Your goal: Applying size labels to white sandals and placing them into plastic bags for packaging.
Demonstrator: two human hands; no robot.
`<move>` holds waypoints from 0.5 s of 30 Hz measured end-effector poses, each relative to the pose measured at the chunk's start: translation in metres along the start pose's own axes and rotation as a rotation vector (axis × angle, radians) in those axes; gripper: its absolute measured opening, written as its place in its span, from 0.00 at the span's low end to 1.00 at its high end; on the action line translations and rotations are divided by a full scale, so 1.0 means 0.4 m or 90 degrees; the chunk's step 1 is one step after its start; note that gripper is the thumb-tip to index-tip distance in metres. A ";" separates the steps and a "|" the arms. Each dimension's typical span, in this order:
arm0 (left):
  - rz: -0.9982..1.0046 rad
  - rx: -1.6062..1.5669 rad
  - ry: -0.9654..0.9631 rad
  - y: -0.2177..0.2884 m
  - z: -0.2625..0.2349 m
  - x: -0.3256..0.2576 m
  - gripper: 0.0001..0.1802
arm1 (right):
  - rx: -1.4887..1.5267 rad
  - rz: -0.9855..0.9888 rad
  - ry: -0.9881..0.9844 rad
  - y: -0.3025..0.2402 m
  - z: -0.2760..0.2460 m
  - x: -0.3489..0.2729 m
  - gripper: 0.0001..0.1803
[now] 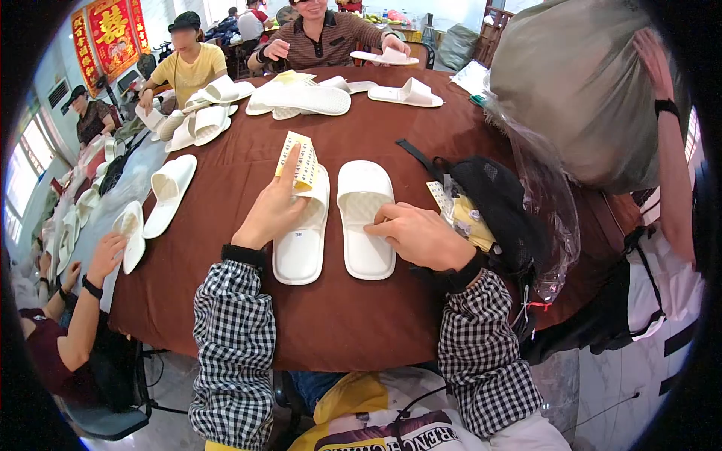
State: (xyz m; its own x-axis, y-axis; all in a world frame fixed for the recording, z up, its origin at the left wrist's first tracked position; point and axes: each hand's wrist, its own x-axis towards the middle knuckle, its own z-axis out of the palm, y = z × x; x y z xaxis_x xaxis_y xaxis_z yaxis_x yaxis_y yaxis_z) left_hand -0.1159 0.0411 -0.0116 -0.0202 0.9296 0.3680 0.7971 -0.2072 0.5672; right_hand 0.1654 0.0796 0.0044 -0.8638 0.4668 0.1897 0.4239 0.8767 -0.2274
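Two white slippers lie side by side on the brown cloth-covered table, toes pointing away from me. My left hand (269,213) grips a yellow sheet of small white stickers (304,164) above the left slipper (298,263), covering part of its strap. A small printed sticker shows on that slipper's insole near the heel. Over the right slipper (370,259), my right hand (430,234) has thumb and forefinger pinched together, at the insole just behind the strap. Whatever the pinch holds, if anything, is too small to make out.
White slippers (316,100) are piled at the far side; another pair (170,192) lies left, one touched by another person's hand (110,254). A black bag (492,203) and clear plastic (553,225) sit right, below a bulging sack (571,83). A person opposite holds a slipper (385,58).
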 end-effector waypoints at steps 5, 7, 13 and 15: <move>-0.005 0.003 0.016 -0.005 -0.021 -0.018 0.49 | 0.029 -0.009 -0.009 0.009 0.002 0.003 0.19; -0.012 0.010 0.023 -0.010 -0.022 -0.028 0.49 | 0.045 -0.012 -0.011 0.017 0.004 -0.001 0.18; -0.095 0.054 0.049 0.002 -0.041 -0.054 0.50 | 0.079 -0.012 0.005 0.023 0.004 -0.007 0.18; -0.111 0.050 0.062 0.003 -0.050 -0.054 0.50 | 0.080 -0.007 0.012 0.025 0.006 -0.006 0.18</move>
State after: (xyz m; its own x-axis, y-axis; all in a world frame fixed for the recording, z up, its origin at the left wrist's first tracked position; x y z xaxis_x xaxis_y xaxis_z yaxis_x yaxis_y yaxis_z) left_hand -0.1266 0.0146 -0.0043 -0.2170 0.9146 0.3411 0.8214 -0.0178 0.5701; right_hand 0.1710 0.0870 -0.0005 -0.8624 0.4602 0.2111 0.3754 0.8610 -0.3431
